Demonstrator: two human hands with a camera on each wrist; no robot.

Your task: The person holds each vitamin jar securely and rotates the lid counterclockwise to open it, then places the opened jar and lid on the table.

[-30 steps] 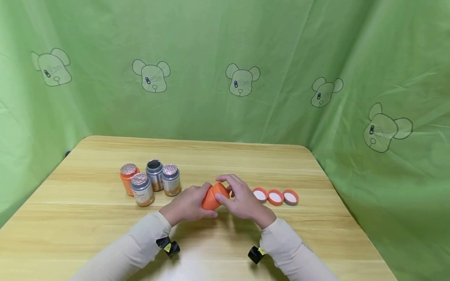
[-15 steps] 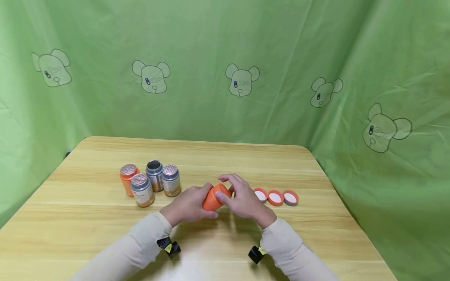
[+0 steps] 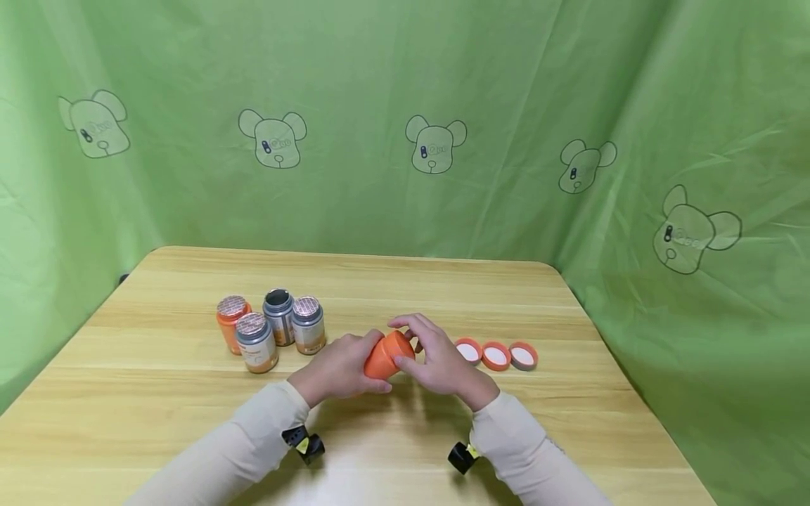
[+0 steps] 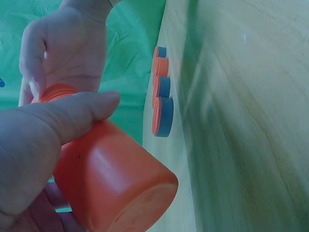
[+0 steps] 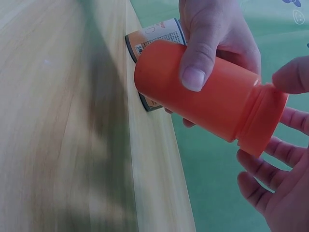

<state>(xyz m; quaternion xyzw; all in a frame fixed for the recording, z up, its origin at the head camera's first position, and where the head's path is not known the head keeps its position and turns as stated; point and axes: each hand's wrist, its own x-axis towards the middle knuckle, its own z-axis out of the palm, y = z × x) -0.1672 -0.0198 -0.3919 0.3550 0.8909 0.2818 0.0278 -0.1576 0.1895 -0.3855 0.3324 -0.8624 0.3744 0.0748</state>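
Observation:
My left hand [image 3: 338, 365] grips the body of an orange plastic bottle [image 5: 193, 92], thumb along its side. The bottle is tilted above the table, its base toward me and its top toward the right hand. My right hand [image 3: 439, 362] has thumb and fingertips around the rim of the orange screw lid [image 5: 268, 118] in the right wrist view. A narrow ridged gap shows between lid and body there. In the left wrist view the left thumb crosses the bottle and the lid end is mostly hidden.
Several lidless jars stand grouped at left: an orange jar [image 3: 228, 330], a grey jar [image 3: 258, 351] and another grey jar [image 3: 309, 330] with foil seals, and an open grey jar [image 3: 278, 320]. Several lids [image 3: 496, 356] lie white side up in a row at right. A green curtain [image 3: 354, 176] surrounds the table [image 3: 158, 436].
The left hand and bottle barely move. My right fingers and thumb shift slightly around the lid, forward over it and back again. The jars and loose lids stay put.

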